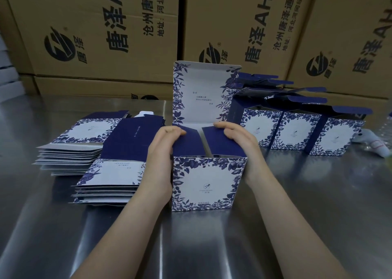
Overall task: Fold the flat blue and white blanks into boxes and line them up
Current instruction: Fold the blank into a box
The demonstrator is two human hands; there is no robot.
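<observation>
light card, held at the flaps

two forearms reach in from the near edge of the worktop [212,247] to a half-folded box [203,183] that stands upright near its middle. the left hand [161,151] cups the box's left wall, and its fingers [174,131] curl over the left navy flap [186,143]. the right hand [239,143] does the same on the right flap [216,140]. both sets of fingers are narrow and gripping card, apparently bending the flaps inward. the lid [201,92] stands straight up at the back and is not yet closed.

this looks like thin printed card. it should be very light, stiff across the panels and weak at the creases, and a hard squeeze would likely dent it. the smooth base may slide on the steel. the best hold, i judge, is palms low on the side walls and fingertips on the flap edges close to the fold lines, never mid-panel.

toward the left edge lie two stacks of flat blanks [84,139]. toward the far right corner, finished boxes [297,130] stand in a row with their lids open. brown cartons [106,35] wall the far edge.
</observation>
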